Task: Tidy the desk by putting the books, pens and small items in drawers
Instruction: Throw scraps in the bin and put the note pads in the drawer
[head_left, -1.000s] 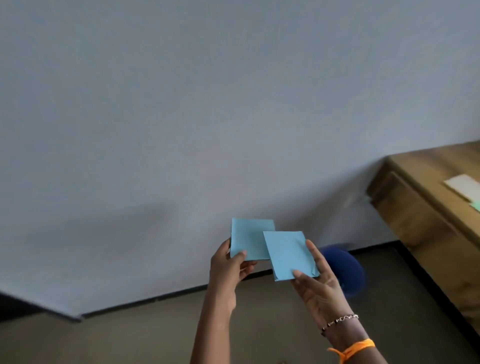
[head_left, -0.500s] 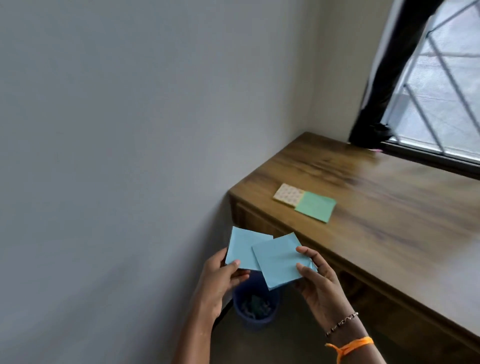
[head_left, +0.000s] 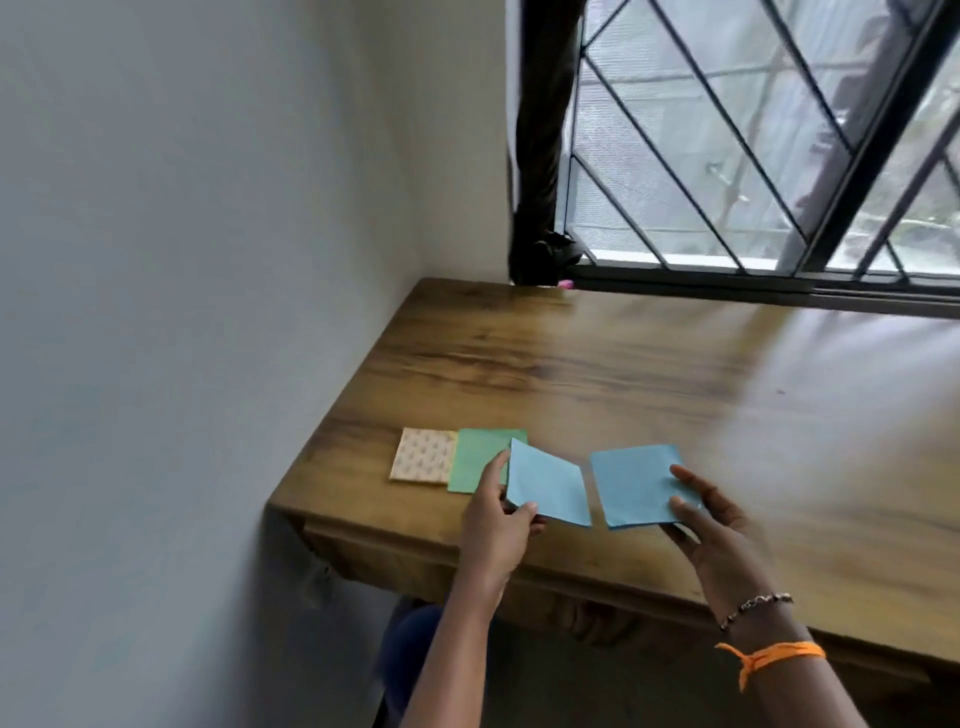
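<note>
Nearest the camera, two forearms are seen reaching over the front edge of the worktop; a beaded bracelet and an orange wrist band are worn on the right one. A blue paper square is pinched at its near left corner by the left hand, with the thumb on top and the forefinger stretched along its left edge. A second blue square is held by the right hand, its near right corner caught between thumb and fingers. Both sheets are carried just above the wood, side by side and slightly apart, neither laid down; the left one is tilted, its far corner raised.

Just beyond the left hand, a green square is found lying flat on the worktop, its near right corner hidden behind the left blue sheet, and a patterned square lies touching it on its left. Both are set near the left front corner, so the left hand is judged much the nearer for gathering them, while the right hand is kept well to their right. No drawer can be made out under the front edge.

Farther back, bare wood runs to a barred window, beside which a dark curtain hangs.
</note>
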